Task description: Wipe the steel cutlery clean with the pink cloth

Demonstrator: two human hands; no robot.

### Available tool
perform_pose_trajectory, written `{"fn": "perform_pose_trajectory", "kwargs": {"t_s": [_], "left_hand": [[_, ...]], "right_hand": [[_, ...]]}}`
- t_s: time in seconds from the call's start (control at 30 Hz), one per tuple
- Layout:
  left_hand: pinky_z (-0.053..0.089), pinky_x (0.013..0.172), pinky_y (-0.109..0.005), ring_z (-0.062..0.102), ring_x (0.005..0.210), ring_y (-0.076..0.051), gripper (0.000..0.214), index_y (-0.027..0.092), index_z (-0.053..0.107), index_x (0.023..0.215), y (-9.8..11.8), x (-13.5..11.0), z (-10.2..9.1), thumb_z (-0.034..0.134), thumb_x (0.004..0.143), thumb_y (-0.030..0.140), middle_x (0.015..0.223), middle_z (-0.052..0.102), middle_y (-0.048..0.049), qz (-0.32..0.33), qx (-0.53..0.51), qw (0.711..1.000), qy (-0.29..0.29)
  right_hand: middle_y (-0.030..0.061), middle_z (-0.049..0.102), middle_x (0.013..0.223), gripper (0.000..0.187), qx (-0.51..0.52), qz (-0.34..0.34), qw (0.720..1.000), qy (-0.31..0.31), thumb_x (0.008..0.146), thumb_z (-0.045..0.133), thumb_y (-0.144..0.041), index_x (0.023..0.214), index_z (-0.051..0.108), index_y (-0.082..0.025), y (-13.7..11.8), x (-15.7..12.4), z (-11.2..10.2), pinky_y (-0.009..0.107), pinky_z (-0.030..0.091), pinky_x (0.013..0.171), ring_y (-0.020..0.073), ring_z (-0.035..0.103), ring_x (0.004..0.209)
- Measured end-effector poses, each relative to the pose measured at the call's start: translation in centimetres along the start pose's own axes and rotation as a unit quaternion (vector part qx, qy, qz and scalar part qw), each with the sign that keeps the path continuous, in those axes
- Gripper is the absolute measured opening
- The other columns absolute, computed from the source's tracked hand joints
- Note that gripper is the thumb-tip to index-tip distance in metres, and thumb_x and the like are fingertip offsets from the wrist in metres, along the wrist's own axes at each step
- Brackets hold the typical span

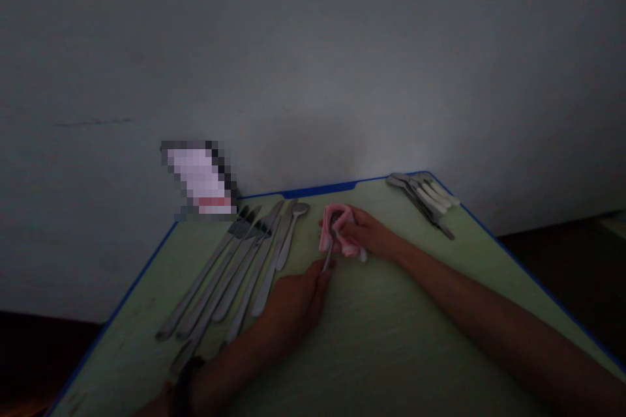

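Observation:
My left hand (300,293) is closed on the thin metal handle of a spoon (328,258), near the middle of the table. The spoon's far end goes into a pink and white cloth (327,234), which partly hides its bowl. My right hand (370,234) grips that cloth, folded around the bowl. Left of my hands lie several long metal knives (267,280), side by side and slanting. A small spoon (292,234) lies at the right end of that row, close to the cloth.
The green table (391,326) has a blue rim and stands against a grey wall (313,65). A blurred-out, phone-like device (200,176) leans at the back left. Several pieces of cutlery (420,199), some with white handles, are bunched at the back right corner.

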State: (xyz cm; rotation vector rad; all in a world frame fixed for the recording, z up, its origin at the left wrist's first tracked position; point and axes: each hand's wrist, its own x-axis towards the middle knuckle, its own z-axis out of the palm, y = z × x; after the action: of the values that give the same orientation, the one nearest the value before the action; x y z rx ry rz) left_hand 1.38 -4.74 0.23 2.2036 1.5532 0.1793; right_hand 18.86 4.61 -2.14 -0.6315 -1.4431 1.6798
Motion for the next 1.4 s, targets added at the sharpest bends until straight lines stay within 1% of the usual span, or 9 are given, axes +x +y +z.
{"fn": "perform_pose_trajectory", "kwargs": {"t_s": [0.1,0.23,0.5,0.63,0.73,0.83,1.07,1.27,1.4], "left_hand": [[0.046,0.067,-0.03,0.066,0.072,-0.021,0.042,0.019,0.047,0.122,-0.1,0.0,0.0,0.021,0.094,0.037,0.084,0.069,-0.0082,0.005,-0.02,1.0,0.005],[0.045,0.064,-0.03,0.064,0.069,-0.021,0.043,0.017,0.045,0.125,-0.3,0.0,-0.1,0.02,0.094,0.036,0.077,0.068,-0.0072,0.009,-0.049,0.999,0.005],[0.044,0.068,-0.027,0.063,0.075,-0.017,0.04,0.019,0.048,0.119,-0.3,0.0,-0.6,0.023,0.094,0.036,0.089,0.067,-0.0057,0.034,-0.113,0.993,0.0],[0.041,0.062,-0.024,0.06,0.065,-0.015,0.036,0.02,0.052,0.112,-0.3,0.0,-1.0,0.027,0.094,0.037,0.074,0.065,-0.0007,0.054,-0.113,0.992,-0.001],[0.04,0.06,-0.023,0.058,0.061,-0.014,0.031,0.02,0.054,0.104,-0.3,-0.1,-1.1,0.031,0.092,0.036,0.07,0.062,0.0008,0.088,-0.09,0.992,-0.031],[0.039,0.057,-0.022,0.057,0.061,-0.014,0.032,0.019,0.054,0.094,-0.4,-0.1,-1.0,0.027,0.093,0.037,0.067,0.06,0.0004,0.074,-0.077,0.994,-0.035],[0.041,0.057,-0.022,0.054,0.05,-0.012,0.037,0.019,0.053,0.086,-0.7,0.2,-0.5,0.022,0.095,0.037,0.053,0.057,0.0031,0.057,-0.097,0.993,-0.036],[0.041,0.057,-0.022,0.054,0.05,-0.012,0.035,0.019,0.051,0.08,-0.5,0.2,-0.7,0.024,0.094,0.036,0.052,0.057,0.0034,0.053,-0.125,0.99,-0.04],[0.042,0.058,-0.022,0.054,0.05,-0.012,0.037,0.019,0.049,0.077,-0.7,0.4,-0.6,0.022,0.095,0.037,0.052,0.056,0.0032,0.033,-0.163,0.986,-0.029]], "right_hand": [[0.0064,0.065,0.103,0.03,0.099,0.022,0.995,0.01,0.07,0.052,-0.017,0.1,0.057,-0.019,-0.2,0.1,0.2,0.032,0.051,0.073,0.017,0.062,0.084],[0.0085,0.067,0.101,0.034,0.181,0.051,0.982,0.023,0.07,0.049,-0.017,0.103,0.057,-0.018,-0.4,0.4,0.5,0.037,0.052,0.072,0.0215,0.064,0.084],[0.0102,0.068,0.096,0.031,0.123,0.017,0.99,0.063,0.076,0.059,-0.035,0.101,0.06,-0.016,-0.2,0.2,0.8,0.036,0.051,0.076,0.0197,0.065,0.083],[0.0084,0.069,0.093,0.031,0.092,-0.009,0.99,0.108,0.075,0.062,-0.038,0.095,0.062,-0.015,0.3,0.2,0.9,0.033,0.051,0.074,0.017,0.065,0.078],[0.0069,0.069,0.092,0.03,0.124,-0.016,0.98,0.156,0.074,0.063,-0.039,0.094,0.061,-0.017,0.4,0.5,0.8,0.032,0.052,0.071,0.0171,0.065,0.077],[0.0063,0.069,0.092,0.029,0.173,-0.01,0.968,0.182,0.074,0.064,-0.038,0.093,0.06,-0.017,0.1,0.8,0.7,0.033,0.052,0.071,0.0178,0.065,0.079],[0.0055,0.068,0.091,0.027,0.208,0.021,0.961,0.181,0.078,0.06,-0.041,0.091,0.058,-0.018,0.0,0.9,0.6,0.03,0.051,0.076,0.0158,0.064,0.082],[0.0037,0.067,0.084,0.026,0.253,0.043,0.958,0.126,0.075,0.063,-0.038,0.091,0.058,-0.017,0.5,0.3,2.6,0.027,0.05,0.072,0.0138,0.063,0.076],[0.0046,0.068,0.082,0.029,0.208,0.073,0.971,0.09,0.074,0.064,-0.039,0.092,0.06,-0.017,0.5,-0.2,3.6,0.03,0.05,0.07,0.0156,0.063,0.071]]}}
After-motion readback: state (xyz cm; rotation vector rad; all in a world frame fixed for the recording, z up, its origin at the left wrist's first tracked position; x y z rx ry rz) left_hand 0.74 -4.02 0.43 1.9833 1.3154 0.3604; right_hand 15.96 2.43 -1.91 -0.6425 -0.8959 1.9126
